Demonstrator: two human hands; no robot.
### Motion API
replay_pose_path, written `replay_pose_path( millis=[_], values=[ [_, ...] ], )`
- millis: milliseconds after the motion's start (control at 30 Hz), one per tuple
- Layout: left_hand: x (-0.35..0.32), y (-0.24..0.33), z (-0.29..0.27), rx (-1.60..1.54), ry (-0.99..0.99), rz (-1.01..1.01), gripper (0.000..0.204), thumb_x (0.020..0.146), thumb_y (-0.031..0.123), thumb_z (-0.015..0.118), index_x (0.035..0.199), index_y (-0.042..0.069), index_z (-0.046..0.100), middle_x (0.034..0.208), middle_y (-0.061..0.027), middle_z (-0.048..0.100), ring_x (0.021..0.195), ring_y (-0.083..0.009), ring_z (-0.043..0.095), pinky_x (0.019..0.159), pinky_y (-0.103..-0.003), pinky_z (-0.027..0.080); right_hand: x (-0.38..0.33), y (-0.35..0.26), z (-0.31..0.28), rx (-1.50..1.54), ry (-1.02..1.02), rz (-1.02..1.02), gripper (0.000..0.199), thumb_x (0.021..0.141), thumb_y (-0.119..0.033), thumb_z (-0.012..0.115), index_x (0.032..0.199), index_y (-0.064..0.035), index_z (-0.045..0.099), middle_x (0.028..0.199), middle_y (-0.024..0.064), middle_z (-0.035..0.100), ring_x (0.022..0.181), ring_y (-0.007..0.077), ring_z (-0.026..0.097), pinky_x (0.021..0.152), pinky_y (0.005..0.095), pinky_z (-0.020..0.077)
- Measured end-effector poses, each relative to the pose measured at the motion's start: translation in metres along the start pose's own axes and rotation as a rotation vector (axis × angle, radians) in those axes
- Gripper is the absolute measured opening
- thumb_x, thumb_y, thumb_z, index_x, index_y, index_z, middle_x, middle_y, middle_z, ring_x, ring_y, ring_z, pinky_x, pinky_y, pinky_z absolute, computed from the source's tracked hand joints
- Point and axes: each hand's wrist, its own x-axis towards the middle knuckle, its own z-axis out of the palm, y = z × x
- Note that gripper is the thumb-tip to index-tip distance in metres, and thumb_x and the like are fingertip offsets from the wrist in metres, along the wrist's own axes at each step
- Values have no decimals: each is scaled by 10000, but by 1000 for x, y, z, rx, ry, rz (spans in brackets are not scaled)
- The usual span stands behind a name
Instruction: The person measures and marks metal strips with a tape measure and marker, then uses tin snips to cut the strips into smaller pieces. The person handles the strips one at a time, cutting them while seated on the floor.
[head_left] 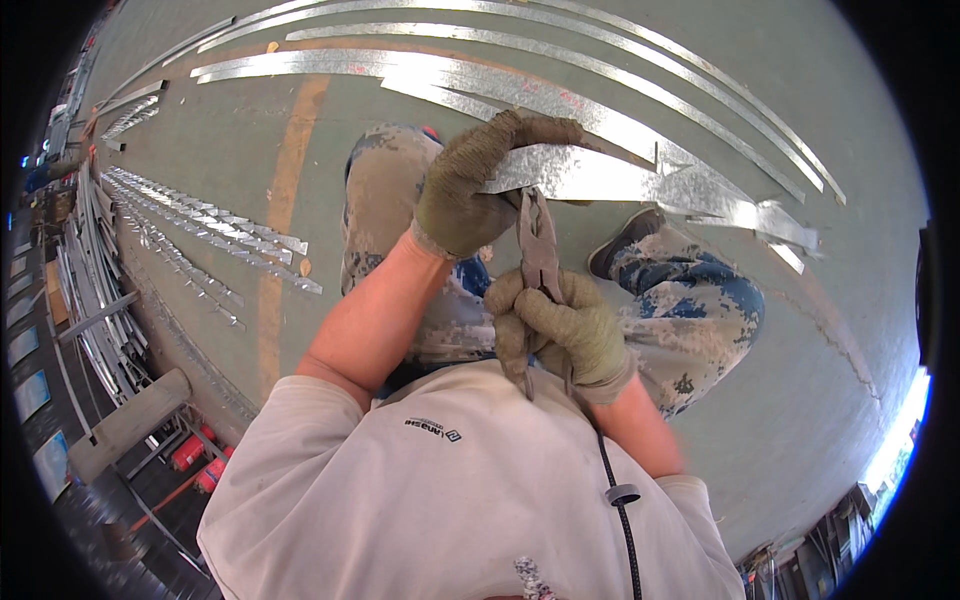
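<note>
My left hand [470, 185], in a dirty olive work glove, is closed round the end of a shiny galvanized sheet-metal strip [590, 175], its fingers bent over the top. My right hand [565, 325], gloved the same way, grips the handles of a pair of worn pliers [538, 245]. The jaws of the pliers point up and meet the strip's lower edge, right beside my left hand. From there the strip runs off to the right, past my knee, over other metal pieces. Whether the jaws are fully closed on the edge is hard to make out.
Several long metal strips [560, 55] lie curved across the green floor ahead. Notched strips [215, 235] lie at the left, near a yellow floor line [285, 200]. Stacked metal profiles [85, 270] and red cylindrical objects [195, 450] are at the far left.
</note>
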Motion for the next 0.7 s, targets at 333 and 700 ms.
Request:
replay_pose_path(
  millis=[333,700],
  values=[
    [-5,-4,5,-102,-20,-113,522,877,-187,615,1369,-17,572,1333,-129,655,1193,-250,661,973,-405,615,11,15,-21,116,-119,-67,384,1024,-278,671,1245,32,622,835,111,687,658,217,669,604,344,559],
    [-3,1,8,-747,22,-437,486,1089,420,468,1363,23,524,1482,-165,547,1310,-390,590,1056,-640,539,-6,11,-26,-308,286,-56,374,1073,-182,582,1388,20,574,961,91,726,822,180,706,742,320,583]
  ],
)
